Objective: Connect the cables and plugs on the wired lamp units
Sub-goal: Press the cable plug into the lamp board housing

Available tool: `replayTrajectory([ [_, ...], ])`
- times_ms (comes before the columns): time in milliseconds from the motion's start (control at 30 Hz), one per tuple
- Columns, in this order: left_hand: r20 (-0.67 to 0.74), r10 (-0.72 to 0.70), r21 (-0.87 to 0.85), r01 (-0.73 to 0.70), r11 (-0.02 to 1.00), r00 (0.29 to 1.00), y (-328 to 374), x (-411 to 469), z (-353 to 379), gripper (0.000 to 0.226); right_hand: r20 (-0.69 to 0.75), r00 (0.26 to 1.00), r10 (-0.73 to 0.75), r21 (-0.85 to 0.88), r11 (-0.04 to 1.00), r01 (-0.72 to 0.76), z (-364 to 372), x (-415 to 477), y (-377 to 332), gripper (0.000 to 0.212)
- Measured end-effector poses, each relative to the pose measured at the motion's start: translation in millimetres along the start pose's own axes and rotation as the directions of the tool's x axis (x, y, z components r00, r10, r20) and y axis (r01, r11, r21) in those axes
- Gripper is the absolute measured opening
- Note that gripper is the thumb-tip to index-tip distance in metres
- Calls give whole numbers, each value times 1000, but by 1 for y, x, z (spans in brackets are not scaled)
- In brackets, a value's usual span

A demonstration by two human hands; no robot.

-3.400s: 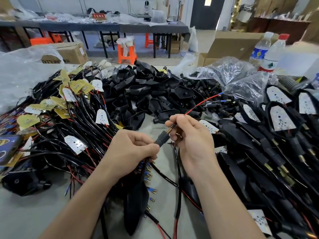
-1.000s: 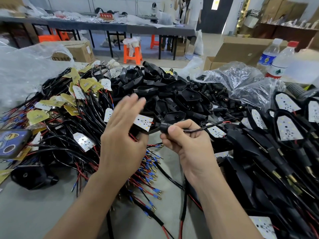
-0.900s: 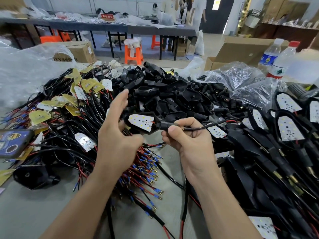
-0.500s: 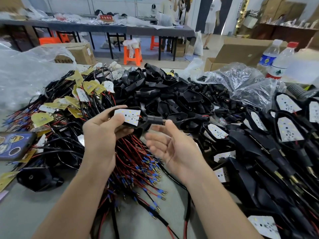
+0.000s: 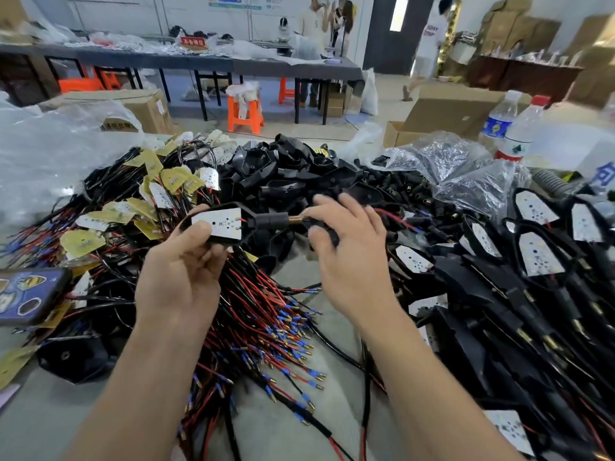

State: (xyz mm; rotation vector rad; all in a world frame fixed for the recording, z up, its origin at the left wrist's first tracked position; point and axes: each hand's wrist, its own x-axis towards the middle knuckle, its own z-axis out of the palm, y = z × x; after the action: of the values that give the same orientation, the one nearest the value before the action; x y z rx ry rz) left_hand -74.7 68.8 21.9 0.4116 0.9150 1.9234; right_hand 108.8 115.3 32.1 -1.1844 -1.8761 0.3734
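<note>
My left hand holds a lamp unit up over the table, thumb and fingers around its black housing, white LED board facing me. A black neck and a brass stem stick out of the unit to the right. My right hand is at the stem's tip, thumb and forefinger pinching the black cable there; motion blur hides the exact grip. Below both hands lies a bundle of red and black wires with blue-sleeved terminals.
Empty black housings are heaped behind the hands. Assembled lamp units fill the right side, and wired LED boards with yellow backing the left. A phone lies at the left edge. Water bottles stand at the far right.
The lamp unit passed into my left hand and turned board-up. My right hand let go, opened, then closed again at the brass stem's end.
</note>
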Motion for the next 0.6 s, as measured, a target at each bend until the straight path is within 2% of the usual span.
replayTrajectory([
  [100, -29, -163, -184, 155, 971, 986, 4, 3, 2, 20, 107, 989, -103, 17, 995, 101, -31, 24, -18, 23],
  [200, 12, -210, -221, 207, 953, 978, 2, -1, 8, 1, 155, 962, -224, -18, 973, 230, -67, 36, -36, 24],
  [333, 102, -227, -201, 243, 949, 969, -6, -23, 30, 5, 198, 943, -266, -51, 958, 281, -127, 33, -45, 27],
  [367, 117, -238, -195, 257, 946, 964, -11, -30, 40, 2, 183, 946, -266, -69, 957, 282, -143, 28, -44, 27],
  [500, 164, -308, -110, 327, 939, 937, -39, -51, 84, 17, 168, 965, -201, -238, 942, 237, -189, 1, -27, 26],
  [600, 169, -401, -51, 414, 909, 900, -67, -62, 125, 18, 112, 993, -41, -433, 897, 86, -212, -27, -1, 25],
])
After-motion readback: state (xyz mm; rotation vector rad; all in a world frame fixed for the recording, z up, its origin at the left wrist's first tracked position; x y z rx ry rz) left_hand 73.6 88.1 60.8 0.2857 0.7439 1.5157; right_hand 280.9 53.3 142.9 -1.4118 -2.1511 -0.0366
